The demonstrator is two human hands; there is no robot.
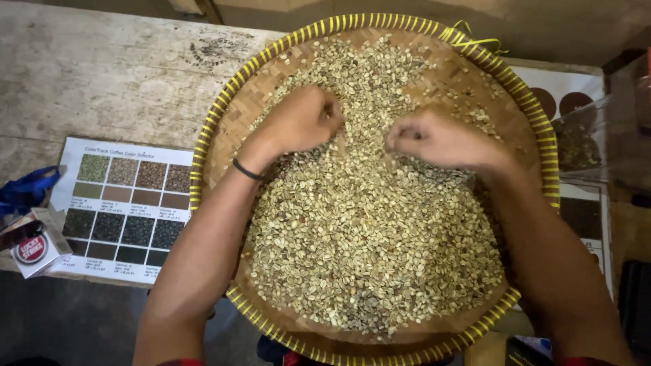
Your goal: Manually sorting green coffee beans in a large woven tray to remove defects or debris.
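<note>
A round woven bamboo tray (230, 102) with a yellow rim holds a wide heap of pale green unroasted beans (366, 237). My left hand (298, 120) rests curled on the beans near the tray's upper middle, a black band on its wrist. My right hand (437, 139) lies beside it to the right, fingers also curled down into the beans. Whether either hand has beans pinched inside cannot be seen. The two hands sit a short gap apart.
A printed chart of colour swatches (129, 207) lies on the worn wooden table (102, 74) left of the tray. A small red and white box (30, 247) and a blue item (24, 190) sit at the far left. Another sheet with dark circles (563, 102) lies to the right.
</note>
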